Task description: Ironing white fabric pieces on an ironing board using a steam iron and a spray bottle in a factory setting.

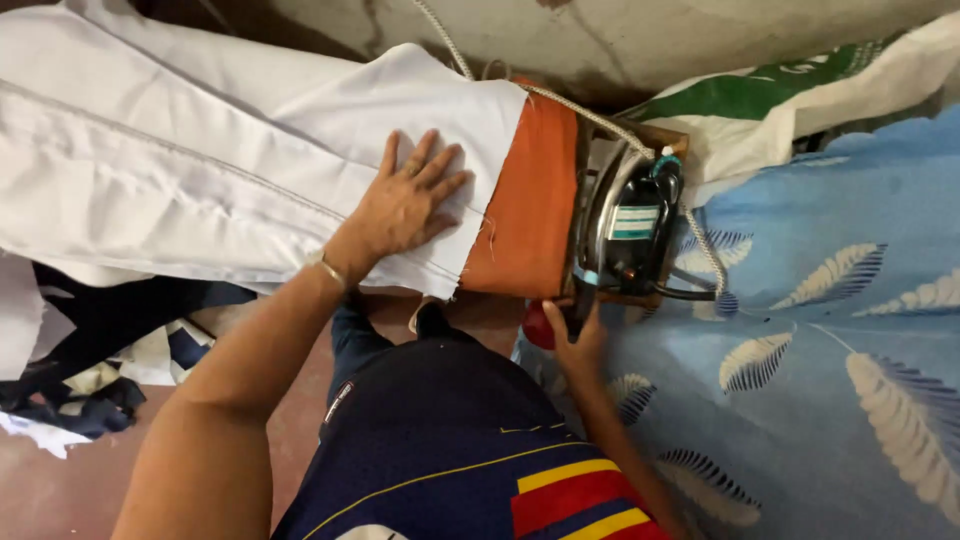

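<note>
Can't see much of the orange board cover (pixel 525 200), mostly buried under white cloth (pixel 200 150). Left hand (pixel 405 205) flat on the cloth, fingers spread. Right hand (pixel 578 340), near edge, curled around something dark beside the iron (pixel 630 225); exact grip hard to tell.

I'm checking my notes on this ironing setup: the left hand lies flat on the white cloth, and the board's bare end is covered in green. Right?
Not quite: the board cover is orange, as the head view shows. The left hand does lie flat on the white cloth.
</note>
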